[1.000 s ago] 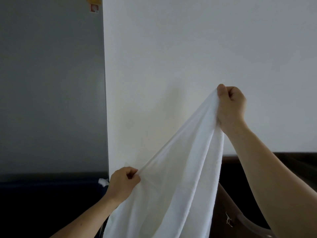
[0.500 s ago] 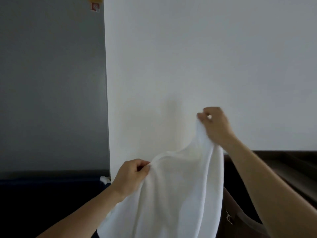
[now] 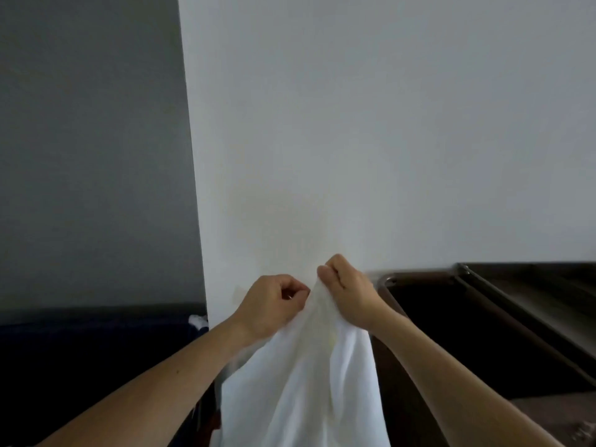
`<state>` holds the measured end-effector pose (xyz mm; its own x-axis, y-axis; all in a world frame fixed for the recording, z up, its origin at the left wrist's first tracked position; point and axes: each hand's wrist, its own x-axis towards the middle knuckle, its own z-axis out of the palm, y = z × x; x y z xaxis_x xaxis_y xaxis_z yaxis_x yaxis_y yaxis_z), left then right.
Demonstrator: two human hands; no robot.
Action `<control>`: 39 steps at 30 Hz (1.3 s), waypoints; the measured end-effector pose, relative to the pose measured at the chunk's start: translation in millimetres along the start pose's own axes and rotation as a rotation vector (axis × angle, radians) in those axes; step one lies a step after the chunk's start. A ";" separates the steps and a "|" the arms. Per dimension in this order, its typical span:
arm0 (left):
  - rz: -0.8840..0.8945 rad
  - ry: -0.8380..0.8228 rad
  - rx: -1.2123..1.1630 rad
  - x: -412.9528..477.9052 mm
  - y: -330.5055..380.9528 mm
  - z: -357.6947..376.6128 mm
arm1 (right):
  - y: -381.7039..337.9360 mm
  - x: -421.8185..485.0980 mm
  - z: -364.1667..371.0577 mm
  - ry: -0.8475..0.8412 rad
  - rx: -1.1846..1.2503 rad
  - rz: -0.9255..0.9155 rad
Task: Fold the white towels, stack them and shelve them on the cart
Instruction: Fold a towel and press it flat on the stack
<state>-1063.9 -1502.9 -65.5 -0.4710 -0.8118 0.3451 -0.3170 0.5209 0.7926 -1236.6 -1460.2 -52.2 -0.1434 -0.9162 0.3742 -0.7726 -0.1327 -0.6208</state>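
Towel [image 3: 309, 382] hangs below both hands | left hand [image 3: 271, 306] pinches top edge | right hand [image 3: 350, 291] pinches alongside, nearly touching

- towel [image 3: 309, 382]: white cloth, soft, matt, fine nap
- wall [image 3: 354, 124]: off-white paint, smooth, matt
- side wall [image 3: 90, 140]: grey, matt, smooth
- cart [image 3: 467, 333]: dark brown, dull; rim looks metal w/ slight sheen

A dark, metal-rimmed cart [image 3: 467, 317] is seen just right of the right hand [image 3: 346, 291]; its contents cannot be made out. Below and left of the left hand [image 3: 271, 306], a dark blue surface [image 3: 96, 350] is seen, with a small white scrap [image 3: 198, 321] at its right end.
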 end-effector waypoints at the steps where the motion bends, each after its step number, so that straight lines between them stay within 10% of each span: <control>1: -0.021 -0.026 -0.049 -3.2 -3.2 -0.3 | -2.9 5.7 -7.3 0.080 0.037 0.001; 12: -0.010 -0.344 0.254 -21.0 -53.3 -7.8 | -25.0 57.4 -65.4 0.514 0.184 -0.025; 17: -0.183 -0.215 0.244 -23.0 -76.2 -27.5 | -15.0 64.3 -70.8 0.564 0.158 0.017; 27: -0.539 -0.454 -0.228 -29.9 -68.7 -89.5 | 17.4 70.9 -75.1 0.515 0.058 0.168; 39: -0.687 -0.138 -0.327 -17.1 -62.0 -101.7 | 20.5 73.0 -68.4 0.492 0.049 0.168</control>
<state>-952.6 -1548.1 -69.4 -0.3621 -0.8731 -0.3264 -0.3262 -0.2093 0.9218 -1305.1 -1504.0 9.5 -0.5456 -0.6417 0.5390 -0.6860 -0.0275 -0.7271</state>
